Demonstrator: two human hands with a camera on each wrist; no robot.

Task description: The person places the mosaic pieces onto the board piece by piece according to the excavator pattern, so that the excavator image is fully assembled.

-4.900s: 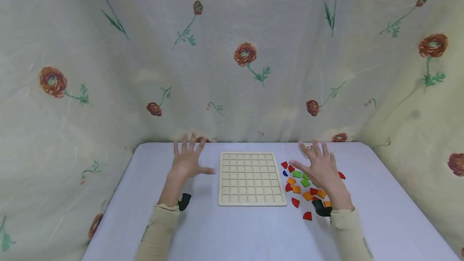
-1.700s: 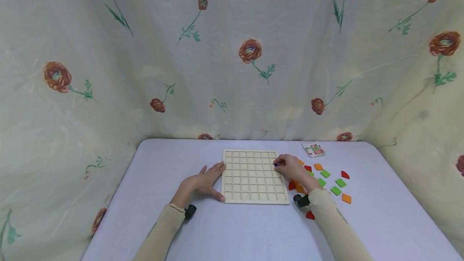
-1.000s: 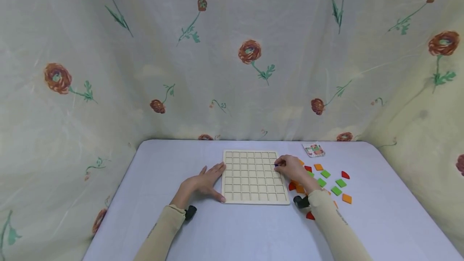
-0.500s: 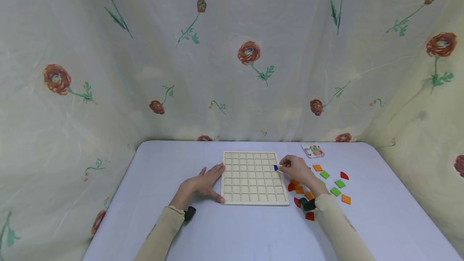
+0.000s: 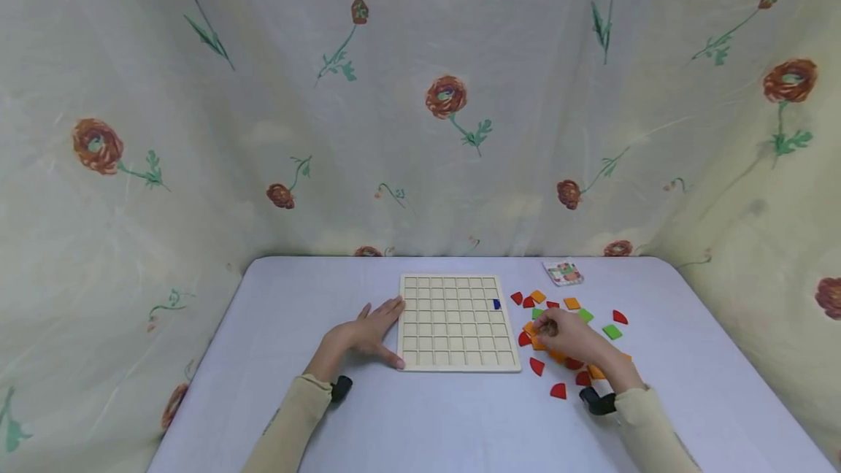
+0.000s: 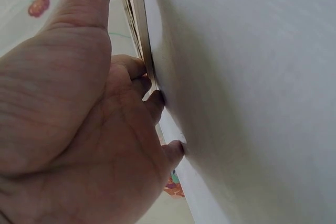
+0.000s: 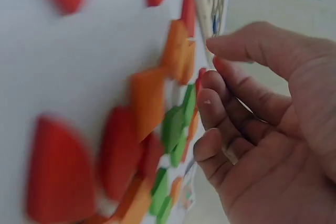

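Observation:
A cream grid board [image 5: 453, 327] lies on the table, with a small dark blue piece [image 5: 496, 304] in a cell of its right-hand column. Thumb and fingers of my left hand [image 5: 363, 334] are spread and rest along the board's left edge; the left wrist view shows the fingertips at that edge. Over the loose pieces right of the board is my right hand [image 5: 573, 336], loosely bent. Its thumb and index fingertip are near each other in the right wrist view, with nothing seen between them. Orange tiles [image 7: 148, 100] and red rounded pieces [image 7: 58, 171] lie beside it.
Several green tiles [image 5: 612, 331], orange tiles [image 5: 538, 296] and red pieces [image 5: 558, 390] are scattered right of the board. A small patterned packet [image 5: 563, 273] lies near the table's back edge. Flowered cloth [image 5: 368, 130] hangs around the table.
The right hand set the blue piece on the board, let it go, and moved right and nearer over the loose pieces. After reaching the board's left edge, the left hand has stayed there.

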